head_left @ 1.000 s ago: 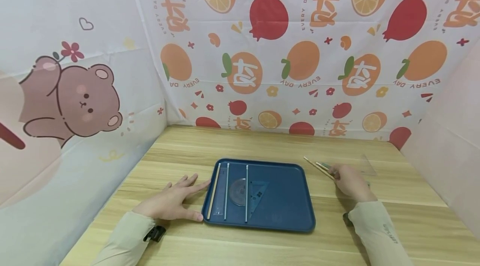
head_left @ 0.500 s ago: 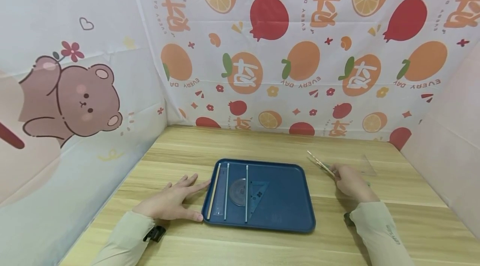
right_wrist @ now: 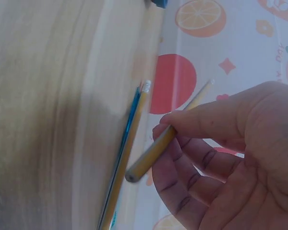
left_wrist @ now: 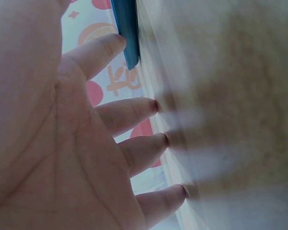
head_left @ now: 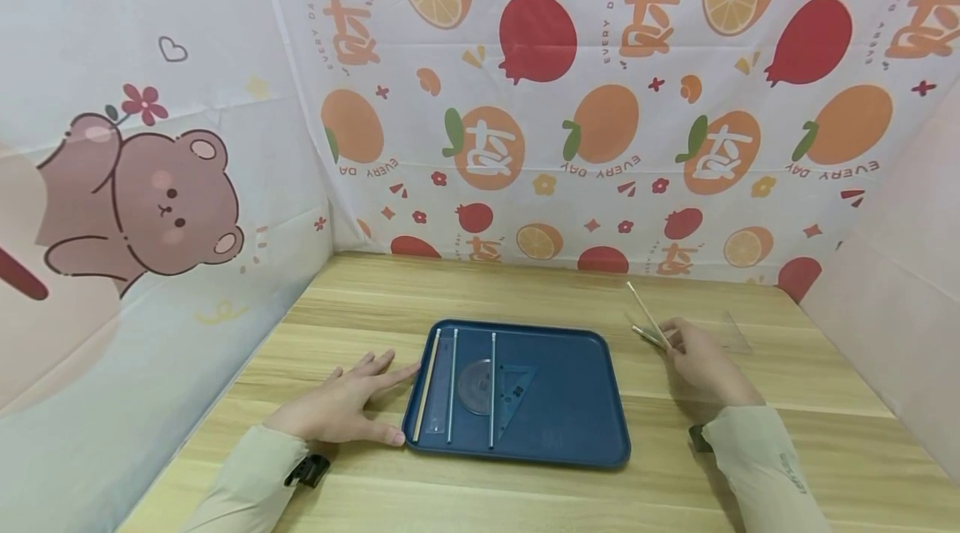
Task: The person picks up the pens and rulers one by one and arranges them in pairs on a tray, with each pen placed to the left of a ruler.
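My right hand (head_left: 697,358) pinches a yellow pencil (right_wrist: 151,155) between thumb and fingertips, raised above the table to the right of the tray. Close below, another yellow pencil (right_wrist: 129,143) with a white eraser end lies beside a blue-green pencil (right_wrist: 130,120). My left hand (head_left: 345,406) has its fingers spread, with index finger and thumb at the left rim of the blue tray (head_left: 577,408). Inside the tray are a yellow pencil (head_left: 427,387), a clear ruler (head_left: 438,399), two blue-green pencils, a round protractor (head_left: 472,387) and a blue set square (head_left: 516,395).
A clear triangle (head_left: 737,334) lies on the wooden table (head_left: 540,500) behind the right hand. A fruit-print sheet (head_left: 536,183) rises at the table's back edge, and a bear-print sheet (head_left: 176,199) stands along the left.
My right hand has tilted the held pencil more upright, separating it from the pencils below. The left hand and the tray with its contents stay in place.
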Motion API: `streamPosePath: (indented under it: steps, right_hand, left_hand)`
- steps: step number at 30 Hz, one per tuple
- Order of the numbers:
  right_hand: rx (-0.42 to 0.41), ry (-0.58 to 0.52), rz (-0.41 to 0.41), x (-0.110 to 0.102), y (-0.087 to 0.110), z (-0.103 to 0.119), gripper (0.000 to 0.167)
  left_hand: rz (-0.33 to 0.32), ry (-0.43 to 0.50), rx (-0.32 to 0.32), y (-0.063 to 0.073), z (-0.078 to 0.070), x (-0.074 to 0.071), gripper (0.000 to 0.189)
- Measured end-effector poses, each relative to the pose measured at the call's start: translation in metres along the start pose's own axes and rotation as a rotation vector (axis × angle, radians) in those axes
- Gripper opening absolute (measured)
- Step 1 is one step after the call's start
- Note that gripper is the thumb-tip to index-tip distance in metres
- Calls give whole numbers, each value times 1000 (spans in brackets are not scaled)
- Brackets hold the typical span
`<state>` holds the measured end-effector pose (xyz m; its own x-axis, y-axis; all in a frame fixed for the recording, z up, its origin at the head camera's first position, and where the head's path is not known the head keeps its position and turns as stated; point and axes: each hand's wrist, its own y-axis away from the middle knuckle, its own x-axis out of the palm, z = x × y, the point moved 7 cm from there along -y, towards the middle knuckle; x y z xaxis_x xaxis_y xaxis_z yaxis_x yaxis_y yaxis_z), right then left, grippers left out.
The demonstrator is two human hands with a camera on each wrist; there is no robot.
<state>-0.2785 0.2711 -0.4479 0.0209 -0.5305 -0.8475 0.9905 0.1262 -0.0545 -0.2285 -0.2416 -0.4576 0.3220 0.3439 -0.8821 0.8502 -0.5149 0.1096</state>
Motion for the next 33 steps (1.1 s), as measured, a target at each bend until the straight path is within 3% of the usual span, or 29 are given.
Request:
streamPosePath:
  steps: [9,25,33]
  right_hand:
    - [9,-79,-16,-5,1,11,46]
    - [-8,-81,-26,-13,4,30,51]
    - [-11,-172,2,-9,4,36,53]
  left_hand:
    - [-2,-1,1,1,2,1,103]
    - [-9,-10,9,-5,5,2,105]
    - [4,-7,-4,-4,5,2,105]
